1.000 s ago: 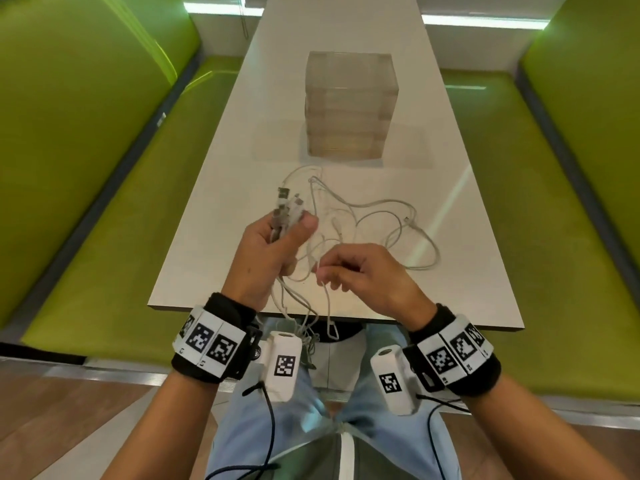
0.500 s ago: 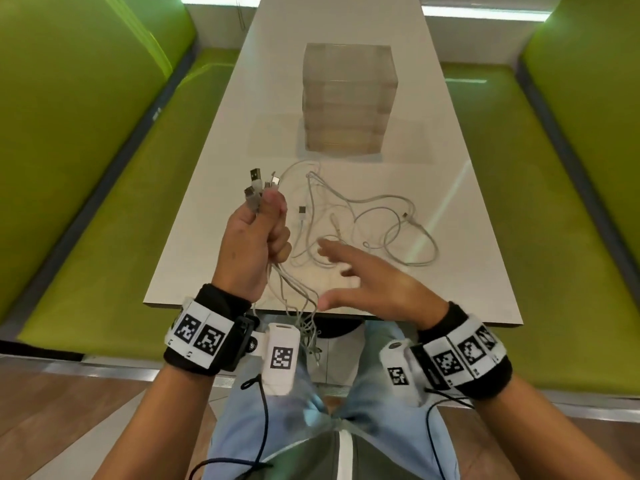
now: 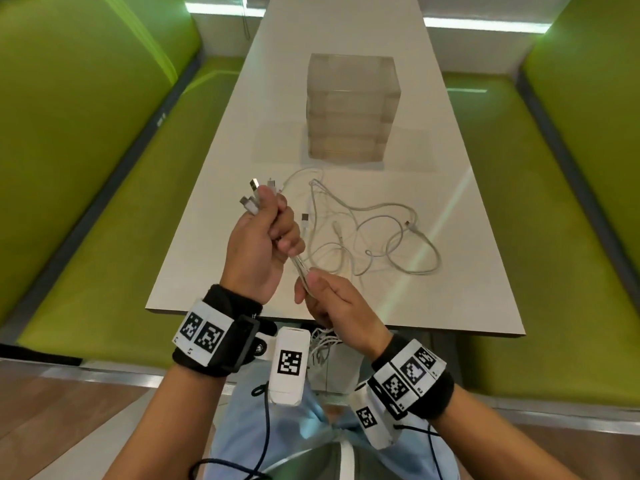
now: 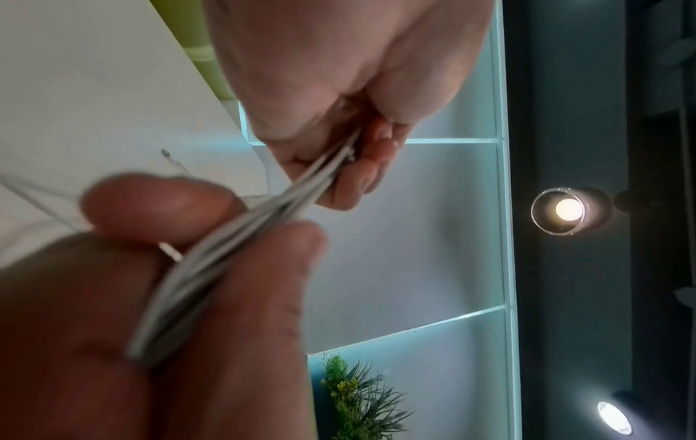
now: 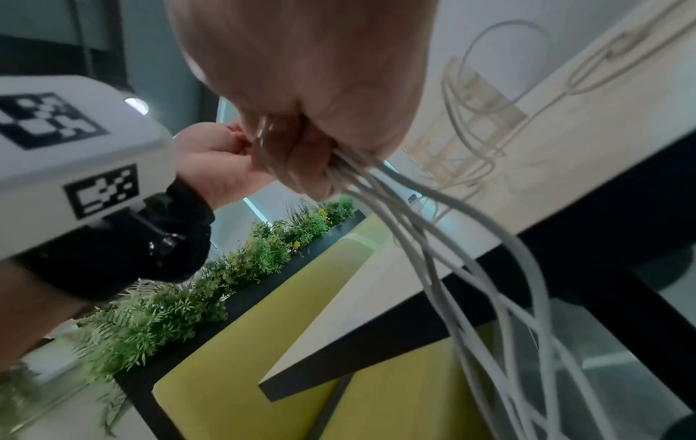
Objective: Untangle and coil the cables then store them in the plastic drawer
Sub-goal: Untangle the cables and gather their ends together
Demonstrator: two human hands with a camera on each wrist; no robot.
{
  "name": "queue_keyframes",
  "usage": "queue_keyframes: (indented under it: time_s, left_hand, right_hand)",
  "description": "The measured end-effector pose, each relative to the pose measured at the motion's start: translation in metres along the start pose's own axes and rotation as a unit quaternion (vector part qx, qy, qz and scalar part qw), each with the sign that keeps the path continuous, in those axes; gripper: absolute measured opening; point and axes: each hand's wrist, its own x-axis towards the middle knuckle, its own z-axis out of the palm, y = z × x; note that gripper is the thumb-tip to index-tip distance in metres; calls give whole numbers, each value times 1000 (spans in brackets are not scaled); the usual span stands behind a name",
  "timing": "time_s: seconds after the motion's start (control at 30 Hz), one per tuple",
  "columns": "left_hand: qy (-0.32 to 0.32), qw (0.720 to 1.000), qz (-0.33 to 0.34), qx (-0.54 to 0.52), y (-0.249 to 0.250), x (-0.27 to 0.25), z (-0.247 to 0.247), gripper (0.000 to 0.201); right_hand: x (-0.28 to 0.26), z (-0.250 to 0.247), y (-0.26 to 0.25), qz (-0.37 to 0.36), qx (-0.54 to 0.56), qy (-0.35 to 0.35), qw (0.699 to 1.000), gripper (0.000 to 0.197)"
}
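Gripping: the left hand (image 3: 258, 247) is fisted around a bundle of white cables (image 3: 374, 237), with several plugs (image 3: 254, 195) fanning out above its thumb toward 11 o'clock.
Right hand: the right hand (image 3: 337, 299) sits at 5 o'clock from the left hand, just beside it, thumb and fingers closed round the same bundle lower down.
Between the hands: a short, taut, straight run of cords (image 4: 271, 214) passes from one fist to the other.
Below the right hand: the cords leave its underside and hang in loose strands (image 5: 471, 268) past the near edge of the table, in front of the person's lap.
On the table: the other stretches of the cables lie in tangled loops at 2 o'clock from the hands, with two more plug ends lying loose among them.
Drawer unit: a clear plastic drawer unit (image 3: 351, 109) stands upright at 12 o'clock from the tangle, near its far loops; its drawers look closed.
Table: a long white table (image 3: 214, 237) runs away toward 12 o'clock.
Seats: green benches (image 3: 104, 220) flank it at 9 and 3 o'clock.
Wrists: both carry black bands with checkered markers and a white camera box (image 3: 289, 365).
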Motion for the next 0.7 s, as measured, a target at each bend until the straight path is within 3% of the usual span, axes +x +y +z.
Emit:
queue_keyframes:
  time_s: [0.13,0.23,0.43,0.47,0.53,0.6,0.63,0.7]
  left_hand:
    - [-46,999,12,-9,-2,1,-8,18]
    - [-68,998,9,-1,-5,-4,-22,16]
    - [29,999,13,-12,-13,-9,-35,22]
    - [36,999,15,-12,-13,-9,-38,19]
    - [45,999,20,3,-14,-10,-43,13]
    - [56,997,27,40,-16,-11,-46,15]
    - [62,996,25,58,-19,-11,-47,18]
    - [71,995,11,70,-24,-10,-47,21]
  right_hand:
    - [7,-5,-5,6,12,31,999,37]
    - [10,-4,2,14,-20,16,1000,36]
    - [22,-4,8,60,-142,-98,983,40]
    - [26,-7,5,68,-163,-90,980,41]
    - [36,-14,4,65,-189,-5,980,40]
    - [50,-22,6,27,-262,85,961,35]
    - [57,-24,7,26,-321,80,943,36]
    - [68,-22,9,81,-425,6,901,43]
